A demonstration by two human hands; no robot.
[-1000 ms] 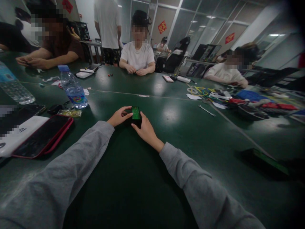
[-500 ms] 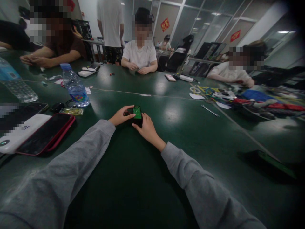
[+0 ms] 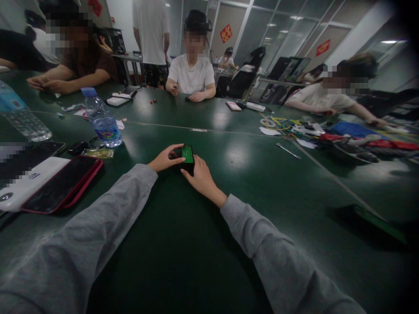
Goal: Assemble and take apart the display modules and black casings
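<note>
1. A small green circuit board (image 3: 187,153) sits on a dark block (image 3: 189,165) on the green table (image 3: 183,244), straight ahead of the person and between the two hands.
2. The left hand (image 3: 164,159) lies just left of the board, fingers curled; its thumb and forefinger tips meet the board's left edge, pinching lightly rather than wrapping around it.
3. The right hand (image 3: 202,178) lies just below and right of the board, palm down on the table; its fingertips touch the dark block at its near right side. Whether they clasp the block or only steady it cannot be told.
4. Both forearms wear grey sleeves (image 3: 108,218) that run from the lower corners of the view toward the board.
5. The board's markings are too small to read.
6. To the left, well apart from the hands, a phone in a red case (image 3: 62,183) lies screen up, overlapping a white flat device (image 3: 24,183) whose short dark mark is not legible.
7. Beyond these stands a water bottle (image 3: 102,118) with a blue cap and a blue label; the label's print cannot be read. Near its base lies a small yellowish packet (image 3: 98,153).
8. A metal tool (image 3: 288,151) lies on the table to the right, near a heap of coloured wires (image 3: 284,124).
9. A person in a white shirt (image 3: 191,74) sits across the table with both hands on it; other people sit at the left and right edges.
10. Red diamond-shaped signs (image 3: 226,33) hang on the far glass walls; their characters are not legible.
</note>
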